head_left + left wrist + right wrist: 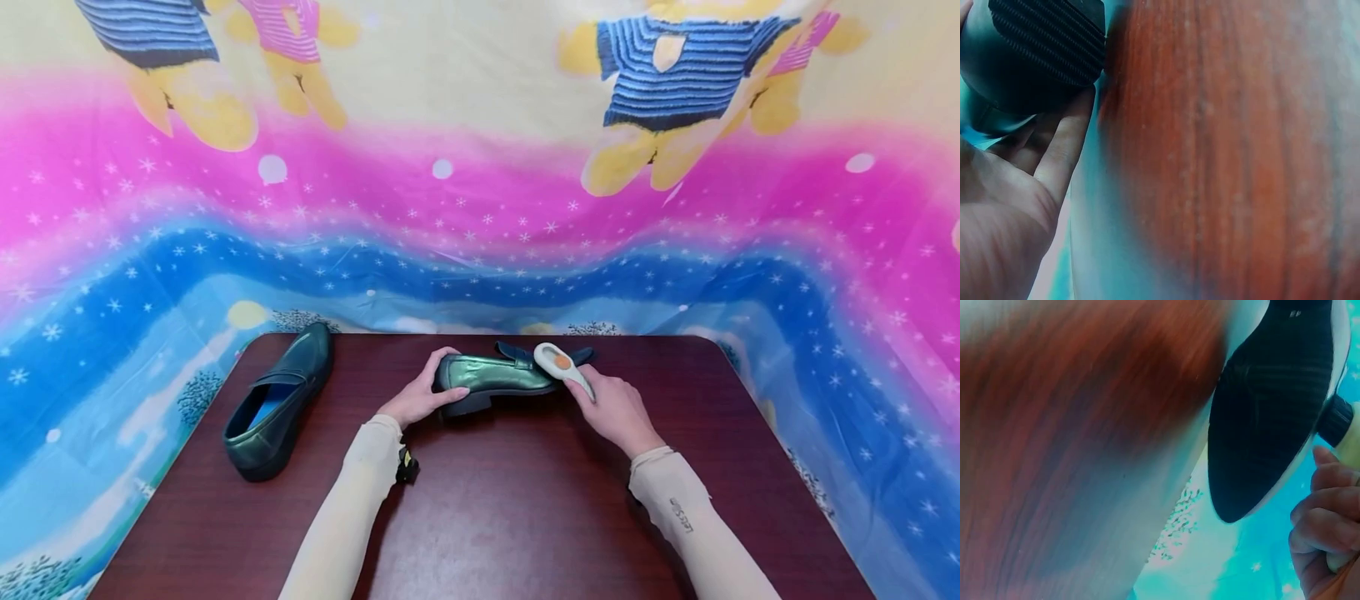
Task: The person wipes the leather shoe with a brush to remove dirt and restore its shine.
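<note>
My left hand (416, 402) grips the heel end of a dark green loafer (491, 375), thumb on the near side. The shoe is tipped on its side, toe to the right; its ribbed heel (1050, 40) shows in the left wrist view. My right hand (618, 410) holds a whitish brush (551, 358) with an orange spot by its handle, over the front part of the shoe. In the right wrist view the brush's dark bristles (1336, 420) meet the upper right at the edge of the black sole (1266, 431), and the fingers curl round the handle.
A second green loafer (258, 454) with a blue insole stands upright at the table's left. The dark red-brown wooden table (457, 517) has rounded far corners. Close behind and beside it hangs a printed cloth (465, 267).
</note>
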`<state>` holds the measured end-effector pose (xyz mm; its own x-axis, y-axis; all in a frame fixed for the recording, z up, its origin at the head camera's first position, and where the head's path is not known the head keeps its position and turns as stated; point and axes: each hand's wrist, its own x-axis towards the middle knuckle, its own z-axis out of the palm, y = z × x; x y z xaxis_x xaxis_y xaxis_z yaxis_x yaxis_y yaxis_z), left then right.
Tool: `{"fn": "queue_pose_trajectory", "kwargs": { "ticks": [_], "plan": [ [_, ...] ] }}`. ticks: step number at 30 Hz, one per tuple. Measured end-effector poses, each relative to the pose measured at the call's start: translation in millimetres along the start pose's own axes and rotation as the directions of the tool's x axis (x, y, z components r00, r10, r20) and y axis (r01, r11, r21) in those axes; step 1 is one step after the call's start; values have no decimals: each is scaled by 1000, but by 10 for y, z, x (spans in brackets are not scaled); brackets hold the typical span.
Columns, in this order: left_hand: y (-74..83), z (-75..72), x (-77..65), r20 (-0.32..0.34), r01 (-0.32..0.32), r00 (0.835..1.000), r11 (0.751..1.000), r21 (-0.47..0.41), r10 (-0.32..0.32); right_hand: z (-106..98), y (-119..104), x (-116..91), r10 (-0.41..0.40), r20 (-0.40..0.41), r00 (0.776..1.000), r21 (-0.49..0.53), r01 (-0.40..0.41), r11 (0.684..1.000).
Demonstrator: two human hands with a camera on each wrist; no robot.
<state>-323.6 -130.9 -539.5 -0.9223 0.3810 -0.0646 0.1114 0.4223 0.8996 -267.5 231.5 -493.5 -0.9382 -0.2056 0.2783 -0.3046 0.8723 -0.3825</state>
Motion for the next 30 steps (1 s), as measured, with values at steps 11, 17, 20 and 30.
{"fn": "queue_pose_trajectory", "kwargs": {
  "ticks": [11,17,20,30],
  "plan": [
    [16,4,-19,-11,-9,1000,1000,-3,9,-48,574,126,167,-53,985,-32,-169,985],
    [32,27,-30,-15,-11,1000,1000,-10,11,-80,646,171,241,-6,970,3,-241,970],
    [30,14,-41,-17,-2,1000,1000,-4,2,-81,544,159,238,-2,971,28,-238,971],
    [5,-2,-3,-26,29,999,1000,5,-29,16,120,-77,-20,31,999,83,18,996]
  ]
}}
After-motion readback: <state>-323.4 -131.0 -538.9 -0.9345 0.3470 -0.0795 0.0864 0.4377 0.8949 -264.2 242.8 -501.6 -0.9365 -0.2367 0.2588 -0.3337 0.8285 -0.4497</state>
